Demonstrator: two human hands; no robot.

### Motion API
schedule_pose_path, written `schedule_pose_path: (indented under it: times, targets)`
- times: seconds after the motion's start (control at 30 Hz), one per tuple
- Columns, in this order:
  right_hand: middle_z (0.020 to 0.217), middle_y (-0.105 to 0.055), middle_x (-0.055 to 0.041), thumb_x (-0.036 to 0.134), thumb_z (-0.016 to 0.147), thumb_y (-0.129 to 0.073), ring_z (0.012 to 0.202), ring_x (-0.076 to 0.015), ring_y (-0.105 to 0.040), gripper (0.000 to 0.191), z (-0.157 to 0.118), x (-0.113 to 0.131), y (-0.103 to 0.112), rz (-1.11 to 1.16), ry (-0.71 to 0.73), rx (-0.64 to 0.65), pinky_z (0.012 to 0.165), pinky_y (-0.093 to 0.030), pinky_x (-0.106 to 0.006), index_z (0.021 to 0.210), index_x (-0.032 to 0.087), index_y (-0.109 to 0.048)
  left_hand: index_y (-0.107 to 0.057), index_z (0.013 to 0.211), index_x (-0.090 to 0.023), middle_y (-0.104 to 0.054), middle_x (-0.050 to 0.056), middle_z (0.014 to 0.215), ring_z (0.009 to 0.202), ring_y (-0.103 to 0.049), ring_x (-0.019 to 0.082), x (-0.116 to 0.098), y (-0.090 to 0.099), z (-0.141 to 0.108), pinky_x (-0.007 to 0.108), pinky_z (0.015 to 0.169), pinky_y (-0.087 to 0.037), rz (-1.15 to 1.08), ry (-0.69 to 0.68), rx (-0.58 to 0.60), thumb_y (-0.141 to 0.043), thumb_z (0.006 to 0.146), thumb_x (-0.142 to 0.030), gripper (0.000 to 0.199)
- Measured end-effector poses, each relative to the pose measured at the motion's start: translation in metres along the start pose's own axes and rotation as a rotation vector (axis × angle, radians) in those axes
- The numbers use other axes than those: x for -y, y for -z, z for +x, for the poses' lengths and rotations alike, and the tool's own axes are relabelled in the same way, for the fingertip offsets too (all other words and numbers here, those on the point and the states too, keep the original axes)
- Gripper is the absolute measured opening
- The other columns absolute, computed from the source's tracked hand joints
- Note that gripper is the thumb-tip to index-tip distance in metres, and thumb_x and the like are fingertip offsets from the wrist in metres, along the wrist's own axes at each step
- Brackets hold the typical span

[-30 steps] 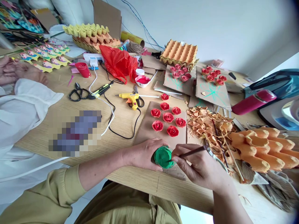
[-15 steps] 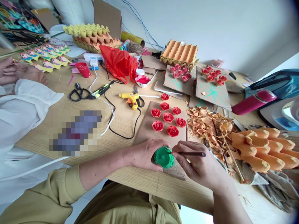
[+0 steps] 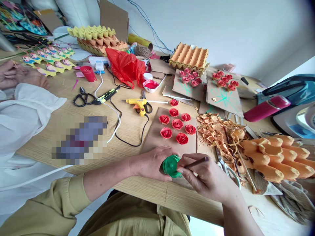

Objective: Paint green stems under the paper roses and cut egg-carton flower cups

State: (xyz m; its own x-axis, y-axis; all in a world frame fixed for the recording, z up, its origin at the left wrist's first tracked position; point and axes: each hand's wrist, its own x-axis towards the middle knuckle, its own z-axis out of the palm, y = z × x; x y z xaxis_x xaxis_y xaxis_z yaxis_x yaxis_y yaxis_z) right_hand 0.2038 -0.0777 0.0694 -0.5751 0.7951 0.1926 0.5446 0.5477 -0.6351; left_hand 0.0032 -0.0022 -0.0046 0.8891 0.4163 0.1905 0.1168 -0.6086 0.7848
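Observation:
My left hand (image 3: 154,164) is wrapped round a small cup of green paint (image 3: 170,166) close to the table's front edge. With my right hand (image 3: 204,177) I pinch a thin dark-handled paintbrush (image 3: 197,162); its tip is hidden by my fingers at the cup's right side. Just beyond my hands lies a cardboard sheet (image 3: 154,141) bearing several red paper roses (image 3: 177,124), made of petal-like pieces.
Orange egg-carton pieces (image 3: 270,157), scraps (image 3: 211,129) and scissors (image 3: 228,172) lie right. A yellow glue gun (image 3: 138,105) with its black cord lies left of the roses. Behind stands a bowl of red paint (image 3: 151,85). Another person's hands (image 3: 22,75) are at far left.
My right hand has moved slightly left and down with the paintbrush, closer over the cup, uncovering the scissors at its right. My left hand and the cup stay put.

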Motion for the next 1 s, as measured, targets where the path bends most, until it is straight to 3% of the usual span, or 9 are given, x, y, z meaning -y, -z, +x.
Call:
schedule_pose_path:
  times: [0.13,0.3,0.6,1.0]
  targets:
    - [0.074,-0.061,-0.0029,0.022,0.103,-0.045,0.065,-0.0131,-0.054,0.023,0.002,0.0,-0.001,0.015,0.012,-0.071,0.062,-0.042,-0.027,0.086,0.018,-0.06,-0.05,0.12,-0.022,-0.065,0.006,0.117,0.112,-0.063,0.026,0.0,0.0,0.0,0.04,0.103,-0.046,-0.001,0.027,-0.004,-0.081,0.069,-0.025,0.06]
    - [0.075,-0.062,-0.0026,0.021,0.102,-0.048,0.065,-0.0123,-0.056,0.022,0.003,0.001,-0.004,0.063,0.016,-0.041,0.061,-0.042,-0.025,0.084,0.018,-0.06,-0.05,0.122,-0.021,-0.065,0.007,0.117,0.111,-0.062,0.026,0.0,0.0,0.0,0.04,0.102,-0.046,0.005,0.0,0.003,-0.08,0.07,-0.024,0.06]
    - [0.081,-0.066,-0.0056,0.021,0.102,-0.049,0.071,-0.0141,-0.061,0.019,0.001,-0.011,-0.005,0.025,-0.005,-0.194,0.064,-0.045,-0.026,0.088,0.018,-0.062,-0.048,0.121,-0.024,-0.064,0.006,0.125,0.118,-0.061,0.028,-0.004,0.003,0.0,0.04,0.104,-0.045,-0.024,0.093,0.023,-0.084,0.067,-0.025,0.065]
    - [0.074,-0.06,-0.0027,0.019,0.101,-0.048,0.065,-0.0131,-0.056,0.017,-0.005,-0.006,0.005,0.018,0.034,-0.133,0.061,-0.042,-0.026,0.091,0.018,-0.061,-0.048,0.121,-0.023,-0.065,0.006,0.123,0.115,-0.062,0.027,-0.003,0.003,-0.002,0.039,0.101,-0.046,-0.029,0.062,0.004,-0.084,0.066,-0.024,0.066]
